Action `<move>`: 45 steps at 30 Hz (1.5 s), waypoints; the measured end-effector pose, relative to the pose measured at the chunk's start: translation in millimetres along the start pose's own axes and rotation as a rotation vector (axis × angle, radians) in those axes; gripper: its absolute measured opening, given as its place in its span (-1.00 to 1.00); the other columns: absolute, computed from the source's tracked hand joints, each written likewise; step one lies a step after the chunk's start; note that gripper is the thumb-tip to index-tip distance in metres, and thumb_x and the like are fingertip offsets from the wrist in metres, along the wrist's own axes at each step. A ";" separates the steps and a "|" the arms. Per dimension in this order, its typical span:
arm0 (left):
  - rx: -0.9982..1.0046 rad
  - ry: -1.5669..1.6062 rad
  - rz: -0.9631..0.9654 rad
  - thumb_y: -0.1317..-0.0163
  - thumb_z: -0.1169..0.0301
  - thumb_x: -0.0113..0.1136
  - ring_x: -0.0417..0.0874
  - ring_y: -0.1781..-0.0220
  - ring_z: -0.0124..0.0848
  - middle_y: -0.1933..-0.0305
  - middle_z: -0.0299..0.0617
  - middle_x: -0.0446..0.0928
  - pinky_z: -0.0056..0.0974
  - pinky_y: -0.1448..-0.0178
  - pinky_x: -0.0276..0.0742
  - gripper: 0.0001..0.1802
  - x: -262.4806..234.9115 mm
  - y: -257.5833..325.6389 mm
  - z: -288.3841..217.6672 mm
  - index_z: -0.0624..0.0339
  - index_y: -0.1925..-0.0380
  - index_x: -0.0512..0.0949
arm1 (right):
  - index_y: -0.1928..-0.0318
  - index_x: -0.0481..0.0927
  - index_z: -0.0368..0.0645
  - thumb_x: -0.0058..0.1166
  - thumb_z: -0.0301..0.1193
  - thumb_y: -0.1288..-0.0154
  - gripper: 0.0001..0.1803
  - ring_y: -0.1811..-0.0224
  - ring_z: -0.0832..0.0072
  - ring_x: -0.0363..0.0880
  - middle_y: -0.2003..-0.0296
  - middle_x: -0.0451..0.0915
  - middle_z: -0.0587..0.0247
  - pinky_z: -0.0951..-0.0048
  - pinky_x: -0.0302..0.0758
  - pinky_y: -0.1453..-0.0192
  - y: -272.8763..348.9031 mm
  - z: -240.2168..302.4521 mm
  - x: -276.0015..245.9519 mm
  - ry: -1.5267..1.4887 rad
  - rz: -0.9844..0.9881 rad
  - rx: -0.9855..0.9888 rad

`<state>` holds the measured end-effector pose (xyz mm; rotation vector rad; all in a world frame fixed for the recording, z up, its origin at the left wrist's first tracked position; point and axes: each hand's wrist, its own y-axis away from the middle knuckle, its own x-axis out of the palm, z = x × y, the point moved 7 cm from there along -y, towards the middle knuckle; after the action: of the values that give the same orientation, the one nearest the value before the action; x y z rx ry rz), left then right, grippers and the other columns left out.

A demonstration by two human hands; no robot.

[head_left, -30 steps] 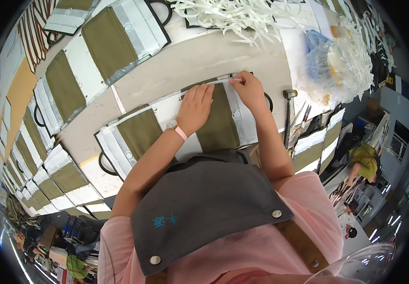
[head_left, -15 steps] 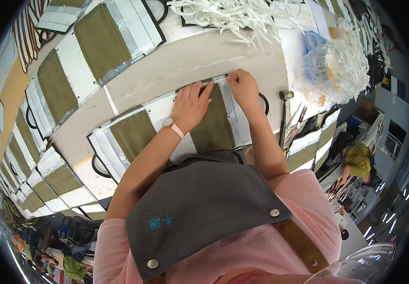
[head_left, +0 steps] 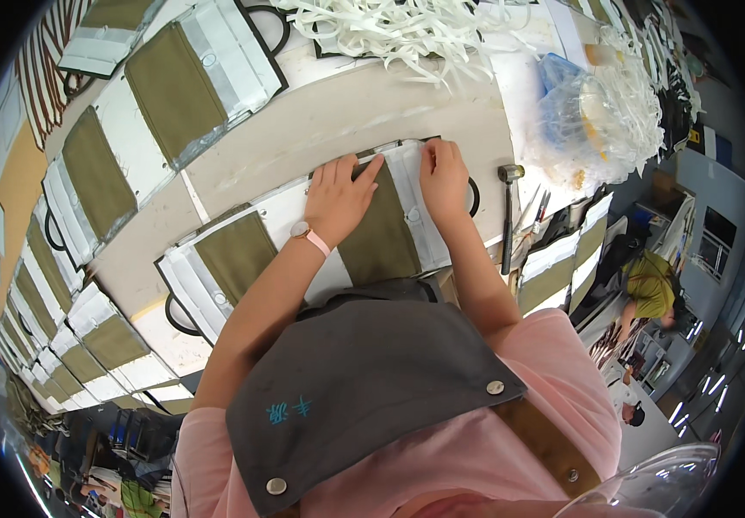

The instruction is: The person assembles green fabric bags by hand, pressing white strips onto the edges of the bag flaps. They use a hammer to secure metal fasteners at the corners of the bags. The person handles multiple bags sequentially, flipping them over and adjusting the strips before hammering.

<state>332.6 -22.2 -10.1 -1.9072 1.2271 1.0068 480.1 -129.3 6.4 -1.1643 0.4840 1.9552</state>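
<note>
A flat bag panel (head_left: pixel 378 226) lies across the table in front of me, with white and olive bands, dark edging and a black loop handle at each end. My left hand (head_left: pixel 338 197) rests flat on its middle, fingers stretched toward the far edge and slightly apart. By the panel's far right corner, my right hand (head_left: pixel 443 181) is closed, its bent fingers at the far edge of the white end band. What its fingertips pinch is partly hidden. The panel's near edge runs under my dark grey apron (head_left: pixel 381 363).
A hammer (head_left: pixel 508 216) lies right of the panel, beside some slim tools. Beyond are a heap of white strips (head_left: pixel 389 30) and a clear plastic bag (head_left: pixel 592 116). Similar panels (head_left: pixel 178 91) cover the table's left side. A person in a yellow-green top (head_left: pixel 648 285) is at far right.
My right fingers have shifted slightly along the panel's far edge and curled more. My left hand stays flat in nearly the same place. The whole view has shifted a little.
</note>
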 end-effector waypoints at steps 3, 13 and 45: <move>0.006 -0.010 -0.024 -0.27 0.26 0.25 0.44 -0.01 -0.19 0.01 -0.16 0.40 -0.11 -0.13 0.37 -0.43 -1.5 0.4 0.2 -0.20 -0.32 0.46 | 0.14 0.59 -0.25 0.16 -0.53 -0.24 -0.82 0.17 0.04 0.58 0.15 0.61 0.04 0.13 0.52 0.08 17.9 8.4 -2.4 0.025 -0.053 -0.277; 0.019 -0.002 -0.021 -0.27 0.27 0.26 0.45 -0.01 -0.17 0.00 -0.13 0.40 -0.10 -0.11 0.38 -0.42 -3.0 -0.2 -2.3 -0.16 -0.32 0.46 | 0.01 0.62 -0.26 0.17 -0.55 -0.20 -0.69 0.02 0.18 0.50 0.05 0.57 0.14 0.16 0.43 -0.08 28.6 17.8 10.6 0.123 -0.097 -0.357; 0.086 -0.177 0.011 -0.18 0.16 0.32 0.45 -0.03 -0.10 -0.01 -0.04 0.42 -0.04 -0.12 0.36 -0.31 5.4 -25.1 -38.8 -0.04 -0.35 0.41 | -0.12 0.54 -0.35 0.05 -0.49 -0.12 -0.50 0.03 0.20 0.44 -0.01 0.52 0.12 0.18 0.38 -0.11 24.3 16.5 14.5 0.164 0.062 -0.432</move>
<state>367.3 -47.9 7.3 -1.7087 1.1607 1.0865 448.0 -127.0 0.5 -1.6041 0.1830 2.0888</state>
